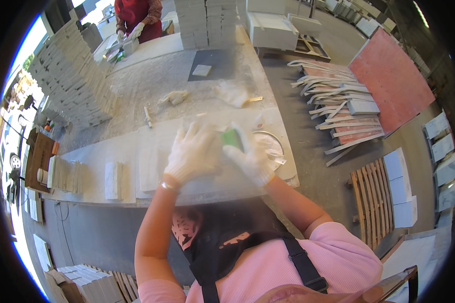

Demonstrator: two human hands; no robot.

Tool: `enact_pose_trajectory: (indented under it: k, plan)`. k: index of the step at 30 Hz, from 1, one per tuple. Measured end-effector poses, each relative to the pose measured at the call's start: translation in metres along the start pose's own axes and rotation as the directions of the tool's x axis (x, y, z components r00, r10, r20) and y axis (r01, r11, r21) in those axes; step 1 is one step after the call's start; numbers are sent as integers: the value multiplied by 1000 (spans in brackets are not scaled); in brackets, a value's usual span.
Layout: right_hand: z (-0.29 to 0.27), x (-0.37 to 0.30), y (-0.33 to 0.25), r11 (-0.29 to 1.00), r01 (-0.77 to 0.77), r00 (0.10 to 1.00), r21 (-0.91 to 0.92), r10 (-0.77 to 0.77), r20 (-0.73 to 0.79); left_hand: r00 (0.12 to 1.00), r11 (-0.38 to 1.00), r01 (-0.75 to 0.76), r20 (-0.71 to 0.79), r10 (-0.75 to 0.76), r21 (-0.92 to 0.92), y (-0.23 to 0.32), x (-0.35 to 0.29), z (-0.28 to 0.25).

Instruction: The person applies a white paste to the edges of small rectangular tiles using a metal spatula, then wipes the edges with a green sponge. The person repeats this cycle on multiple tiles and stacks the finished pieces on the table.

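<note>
White knit gloves cover both my hands above the dusty worktable (131,101). My left hand (192,154) has its fingers stretched out and spread, over a pale flat slab (154,166); motion blur hides whether anything lies beneath the palm. Between the thumb and fingers of my right hand (253,159) is a green block (232,140), which looks like a sanding pad. Just right of that hand, a round dish (269,144) with a metal rim holds white material. Beyond the hands lie a crumpled pale cloth (173,97) and a blurred white glove or rag (231,94).
Tall stacks of pale tiles stand at the left (73,76) and far end (207,22). Upright tiles (114,180) are near the table's left front. A co-worker in a red apron (139,17) works at the far left. Wooden pallets (374,202) sit on the floor right.
</note>
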State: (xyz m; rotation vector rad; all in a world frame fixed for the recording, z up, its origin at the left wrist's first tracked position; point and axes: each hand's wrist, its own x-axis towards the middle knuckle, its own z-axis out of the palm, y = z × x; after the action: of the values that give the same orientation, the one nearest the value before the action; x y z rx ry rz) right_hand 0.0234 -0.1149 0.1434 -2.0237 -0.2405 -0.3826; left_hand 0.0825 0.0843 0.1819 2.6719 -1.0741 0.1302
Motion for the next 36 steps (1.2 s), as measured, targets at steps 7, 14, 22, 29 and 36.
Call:
enact_pose_trajectory:
  k: [7,14,22,29,36]
  plan:
    - [-1,4,2,952,-269,963,148,262,61,999,999,10,36,-9,-46,0,1,-4]
    - [3,-16,0,979,154,987,-131,-160,-32,997,998,25,74,-21,-50,4,5,-6]
    - [-7,-5,-3,993,-90,996,74,88,31,997,999,35,67,-33,-25,0,1,-3]
    - [1,1,15,985,-171,985,-34,172,6,998,999,25,66,-22,-45,0,0,0]
    - [1,-16,8,956,233,969,-178,-243,-40,1000,1000,-15,2,15,-23,-4,2,5]
